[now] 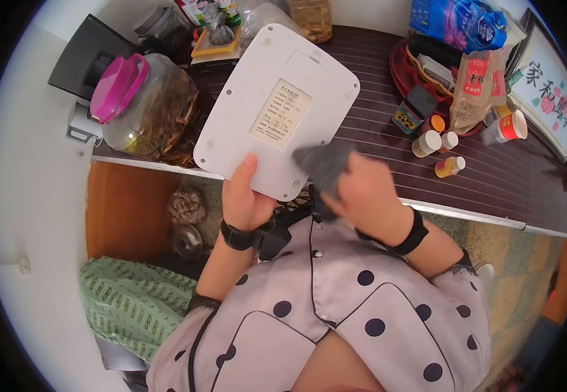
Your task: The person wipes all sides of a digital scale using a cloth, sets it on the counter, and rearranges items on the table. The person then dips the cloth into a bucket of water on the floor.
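below me, a dark striped table [388, 163] spans the view. above its near edge, my left hand [247, 199] grips a white panel [231, 124] by its lower edge, labelled underside facing up. my right hand [368, 196] clutches a grey cloth [326, 166] against the panel's lower right side.

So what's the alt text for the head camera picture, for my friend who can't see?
The left hand holds a flat white plastic device, label side showing; the right hand holds a dark grey cloth by its lower edge, near a dark brown striped table.
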A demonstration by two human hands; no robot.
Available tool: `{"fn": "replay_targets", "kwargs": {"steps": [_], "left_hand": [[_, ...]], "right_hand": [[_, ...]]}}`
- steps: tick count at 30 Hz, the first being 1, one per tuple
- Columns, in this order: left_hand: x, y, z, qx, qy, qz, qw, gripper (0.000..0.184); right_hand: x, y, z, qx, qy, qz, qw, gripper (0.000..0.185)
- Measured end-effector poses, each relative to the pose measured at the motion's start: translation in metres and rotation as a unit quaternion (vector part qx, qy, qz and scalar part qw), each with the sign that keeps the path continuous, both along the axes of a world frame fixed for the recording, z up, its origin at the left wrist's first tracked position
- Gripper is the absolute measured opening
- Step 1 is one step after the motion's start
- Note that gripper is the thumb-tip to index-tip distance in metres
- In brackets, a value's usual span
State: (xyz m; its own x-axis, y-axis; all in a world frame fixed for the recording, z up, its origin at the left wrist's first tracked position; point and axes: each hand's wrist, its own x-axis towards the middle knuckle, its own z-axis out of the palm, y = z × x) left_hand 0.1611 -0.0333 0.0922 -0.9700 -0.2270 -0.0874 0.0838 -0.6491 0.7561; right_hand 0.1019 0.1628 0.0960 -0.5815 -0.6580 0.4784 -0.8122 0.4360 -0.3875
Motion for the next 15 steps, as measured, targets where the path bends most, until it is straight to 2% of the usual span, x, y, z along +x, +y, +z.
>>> {"fn": "replay_targets", "kwargs": {"steps": [1,3,4,5,7,9,12,15], "left_hand": [[0.0,-0.002,-0.001,-0.004,0.003,-0.007,1.0,0.051],[0.003,0.0,-0.002,-0.006,0.004,-0.014,1.0,0.05],[0.003,0.002,-0.001,-0.005,0.007,-0.011,1.0,0.05],[0.003,0.004,-0.001,-0.004,0.01,-0.008,1.0,0.05],[0.0,0.002,-0.001,-0.009,0.003,-0.009,1.0,0.051],[-0.003,0.001,-0.001,-0.013,-0.002,-0.008,1.0,0.051],[0.0,0.001,0.0,-0.007,0.008,-0.024,1.0,0.052],[-0.003,0.002,0.001,-0.019,0.024,-0.029,0.999,0.051]], "right_hand": [[-0.011,0.006,0.006,-0.001,-0.001,-0.002,1.0,0.047],[-0.036,0.016,0.025,0.017,-0.032,-0.171,0.985,0.038],[-0.044,0.016,0.022,-0.08,0.02,-0.134,0.987,0.037],[-0.04,0.014,0.02,-0.081,0.02,-0.136,0.987,0.037],[-0.016,0.004,0.015,-0.003,0.058,-0.08,0.995,0.033],[-0.009,0.002,0.011,-0.023,0.021,-0.026,0.999,0.041],[-0.035,0.015,0.021,-0.046,0.033,-0.153,0.987,0.033],[-0.031,0.012,0.022,-0.028,0.038,-0.129,0.99,0.027]]}}
